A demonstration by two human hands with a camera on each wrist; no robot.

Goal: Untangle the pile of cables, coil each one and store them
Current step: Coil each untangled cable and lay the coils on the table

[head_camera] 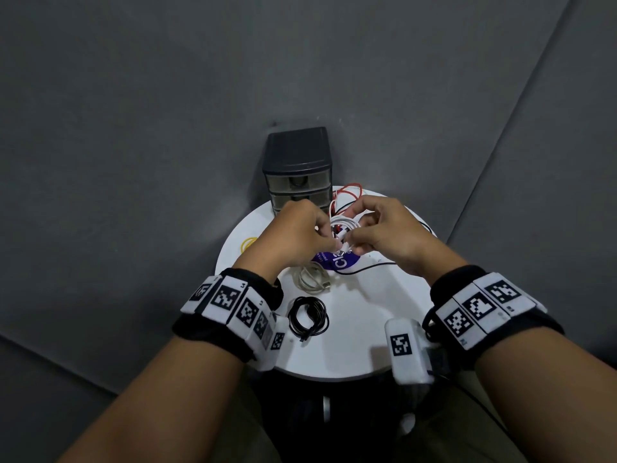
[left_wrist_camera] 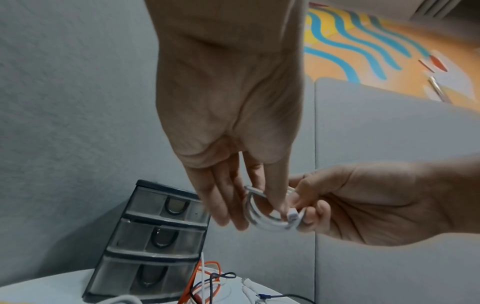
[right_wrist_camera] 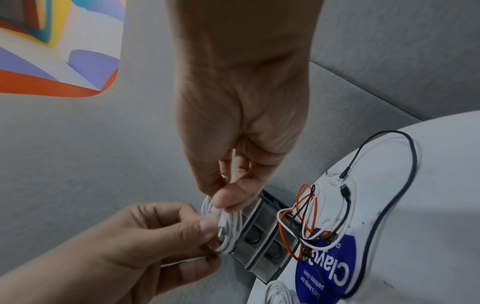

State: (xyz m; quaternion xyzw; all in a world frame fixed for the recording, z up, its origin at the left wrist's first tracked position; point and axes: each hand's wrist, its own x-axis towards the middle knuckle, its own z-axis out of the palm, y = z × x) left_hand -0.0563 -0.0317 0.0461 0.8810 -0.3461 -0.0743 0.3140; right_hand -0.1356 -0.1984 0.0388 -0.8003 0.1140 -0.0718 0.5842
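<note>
A white cable (head_camera: 344,225) wound into a small coil hangs between both hands above the round white table (head_camera: 367,329). My left hand (head_camera: 329,240) pinches the coil's near side, thumb pressed on its strands (right_wrist_camera: 228,230). My right hand (head_camera: 359,240) grips the other side, with its thumb over the loops and a white plug (left_wrist_camera: 292,216) at its fingertips. Behind the hands lies a tangle of red, white and dark wires (right_wrist_camera: 298,216). A loose black cable (right_wrist_camera: 413,164) loops across the table's right part.
A dark three-drawer unit (head_camera: 298,168) stands at the table's far edge, drawers closed. A coiled black cable (head_camera: 309,317), a coiled pale cable (head_camera: 312,277) and a yellow cable (head_camera: 248,243) lie on the left half. A purple sticker (head_camera: 340,260) marks the middle.
</note>
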